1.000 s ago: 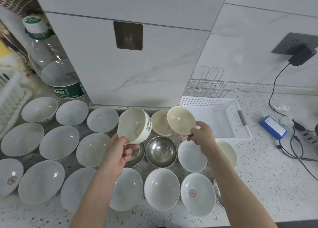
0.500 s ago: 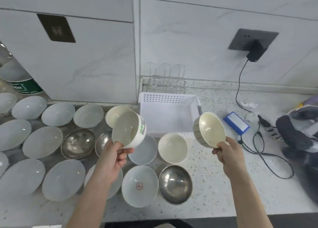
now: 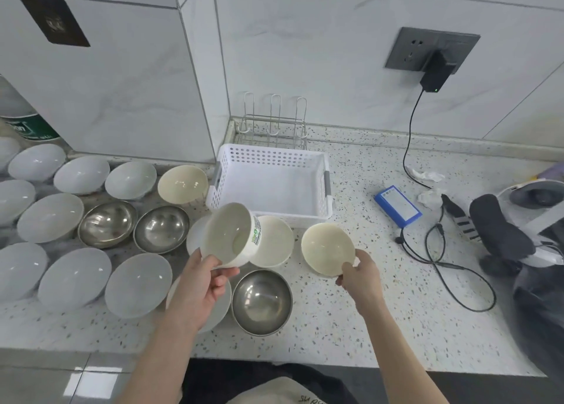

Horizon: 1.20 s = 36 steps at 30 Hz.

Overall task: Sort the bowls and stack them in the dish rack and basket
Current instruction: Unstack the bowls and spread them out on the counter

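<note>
My left hand grips a deep white bowl with a green label, tilted above the counter. My right hand holds a cream bowl by its rim, low over the counter in front of the white perforated basket. The basket holds nothing. A small wire dish rack stands behind it in the corner. Several white bowls, steel bowls and cream bowls lie spread on the counter to the left.
A blue battery pack with a black cable lies right of the basket. A charger is plugged into the wall socket. Dark gear fills the right edge. A water bottle stands far left.
The view swung right. My right hand carried the cream bowl down to just above the counter in front of the basket. My left hand still holds the labelled bowl.
</note>
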Tool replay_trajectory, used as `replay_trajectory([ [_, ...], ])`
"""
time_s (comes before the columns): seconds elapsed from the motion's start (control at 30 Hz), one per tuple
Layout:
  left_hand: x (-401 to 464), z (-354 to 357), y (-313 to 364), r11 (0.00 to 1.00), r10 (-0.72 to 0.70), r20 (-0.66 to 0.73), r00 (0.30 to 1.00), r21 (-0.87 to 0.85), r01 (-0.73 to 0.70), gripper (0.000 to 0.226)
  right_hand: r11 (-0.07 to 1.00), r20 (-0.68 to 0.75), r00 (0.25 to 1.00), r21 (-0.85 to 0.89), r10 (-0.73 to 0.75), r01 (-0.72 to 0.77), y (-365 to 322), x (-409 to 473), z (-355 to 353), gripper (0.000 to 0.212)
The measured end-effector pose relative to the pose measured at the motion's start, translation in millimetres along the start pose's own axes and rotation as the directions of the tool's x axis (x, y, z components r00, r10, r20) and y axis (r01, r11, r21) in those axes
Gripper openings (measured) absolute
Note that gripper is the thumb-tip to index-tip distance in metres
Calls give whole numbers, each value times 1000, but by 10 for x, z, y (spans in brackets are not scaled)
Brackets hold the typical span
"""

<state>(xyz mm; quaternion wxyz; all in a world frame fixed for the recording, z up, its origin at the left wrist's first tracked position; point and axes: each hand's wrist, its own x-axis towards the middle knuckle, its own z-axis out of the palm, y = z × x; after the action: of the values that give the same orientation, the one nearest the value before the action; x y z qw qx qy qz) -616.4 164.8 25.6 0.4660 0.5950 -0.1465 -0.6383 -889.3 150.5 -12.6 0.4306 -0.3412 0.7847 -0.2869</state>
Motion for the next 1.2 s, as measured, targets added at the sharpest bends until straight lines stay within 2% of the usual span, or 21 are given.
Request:
replay_trajectory([
  [0.53,-64,86,-256,1000,-5,-11,1000,15,5,33,998,67,997,-43,-49,52,88,156,100,54],
  [0.83,-75,114,-343,999,23,3,1000,27,-23,35,998,62,998,-68,-9,14,87,169,179,50],
  [1.03,-101,162,-393,993,25,31,999,111,-28,37,999,112,993,26,24,-27,102,164,142,50],
  [1.2,-153,318,-419,984,41,81,996,172,-55,37,981,203,973,137,105,-135,106,167,-54,52],
])
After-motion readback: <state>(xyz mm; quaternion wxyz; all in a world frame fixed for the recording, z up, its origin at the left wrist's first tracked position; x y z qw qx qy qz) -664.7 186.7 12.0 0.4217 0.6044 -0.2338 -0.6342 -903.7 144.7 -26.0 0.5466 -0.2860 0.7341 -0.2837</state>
